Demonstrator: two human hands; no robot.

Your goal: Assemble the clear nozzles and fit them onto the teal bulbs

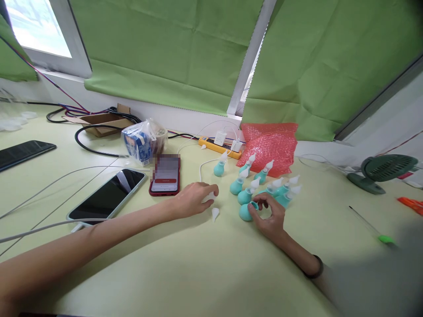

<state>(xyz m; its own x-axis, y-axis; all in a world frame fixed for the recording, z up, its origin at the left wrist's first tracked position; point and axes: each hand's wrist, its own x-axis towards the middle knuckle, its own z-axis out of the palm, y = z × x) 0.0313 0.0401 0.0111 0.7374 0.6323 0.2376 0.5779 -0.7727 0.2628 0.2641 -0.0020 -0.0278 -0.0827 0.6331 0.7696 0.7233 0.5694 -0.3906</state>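
My right hand (271, 215) grips the open neck of a teal rubber squeeze bulb (245, 213) between thumb and fingers; this bulb has no tip in it. A small translucent white piece (210, 197) sits in the pinch of my left hand (193, 199), partly covered by the fingers. Just below that hand a loose white pointed tip (215, 214) lies on the table. Behind my right hand stand several teal bulbs fitted with clear collars and white tips, among them a bulb (236, 186). Another fitted bulb (219, 168) stands apart, farther back.
Left of my hands lie a red-cased phone (164, 176) and a pale-cased phone (107, 196), with cables around them. At the back are a bagged blue package (139, 143), a yellow power strip (214, 147) and red bubble wrap (269, 147). A green-handled tool (385, 239) and a fan (380, 174) are right.
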